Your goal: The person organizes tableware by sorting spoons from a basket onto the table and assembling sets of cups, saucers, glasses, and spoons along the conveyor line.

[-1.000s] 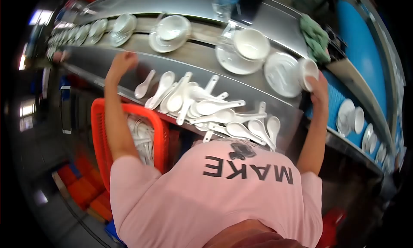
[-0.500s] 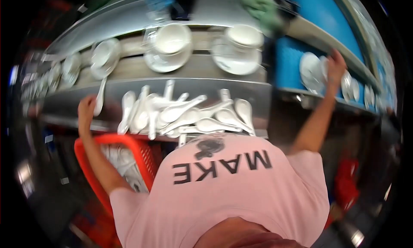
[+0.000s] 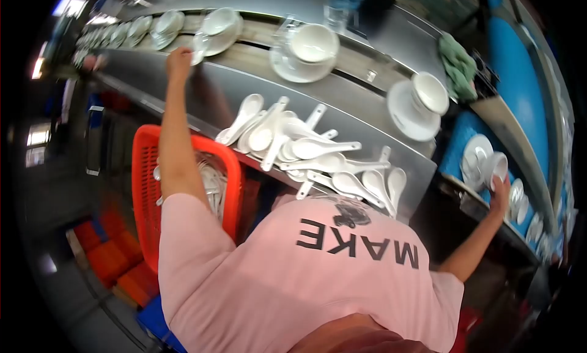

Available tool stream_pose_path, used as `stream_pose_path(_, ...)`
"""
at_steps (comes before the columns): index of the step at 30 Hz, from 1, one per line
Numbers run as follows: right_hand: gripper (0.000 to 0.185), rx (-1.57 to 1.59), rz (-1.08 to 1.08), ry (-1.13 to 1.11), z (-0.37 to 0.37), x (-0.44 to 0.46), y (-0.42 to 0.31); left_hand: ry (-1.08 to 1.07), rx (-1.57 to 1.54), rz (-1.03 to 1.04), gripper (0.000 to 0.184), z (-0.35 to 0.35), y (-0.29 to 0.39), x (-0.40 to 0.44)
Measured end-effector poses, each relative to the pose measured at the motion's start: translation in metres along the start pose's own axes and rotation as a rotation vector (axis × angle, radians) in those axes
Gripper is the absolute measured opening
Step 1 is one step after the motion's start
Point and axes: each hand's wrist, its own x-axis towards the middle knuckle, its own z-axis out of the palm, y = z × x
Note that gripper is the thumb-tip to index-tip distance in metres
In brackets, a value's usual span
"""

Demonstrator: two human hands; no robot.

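At the upper left, my left hand is closed around a white spoon, beside a plate carrying a bowl. My right hand, far out to the right, grips the lower edge of a white bowl. That bowl is tilted next to a plate on the blue surface. Between my hands, several white spoons lie heaped along the metal edge in front of my body.
Bowls on plates form a row along the rail, including a near one and another. A red basket with spoons stands below left. A green cloth and a dark flat object lie behind.
My right hand has left the bowl at the rail's end and now holds one on the blue surface. My left hand, empty-looking at first, has a spoon by a plate. The row has shifted left.
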Motion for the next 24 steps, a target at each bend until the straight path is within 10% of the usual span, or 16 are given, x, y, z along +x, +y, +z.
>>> stream_pose_path(4, 0.042, 0.302, -0.074, 0.134, 0.021, -0.003, 0.015, -0.047, -0.490, -0.199, 0.038, 0.006, -0.003, 0.002)
stream_pose_path(7, 0.046, 0.426, -0.049, 0.074, 0.058, -0.011, 0.012, -0.148, 0.012, -0.061, 0.042, -0.025, 0.051, -0.014)
stream_pose_path(13, 0.044, 0.465, 0.040, -0.016, 0.161, -0.028, -0.024, -0.837, -0.207, 0.247, 0.028, -0.053, 0.155, -0.119)
stream_pose_path(24, 0.045, 0.255, -0.015, -0.226, 0.239, -0.010, -0.044, -0.410, -0.554, -0.028, 0.038, -0.049, 0.102, -0.117)
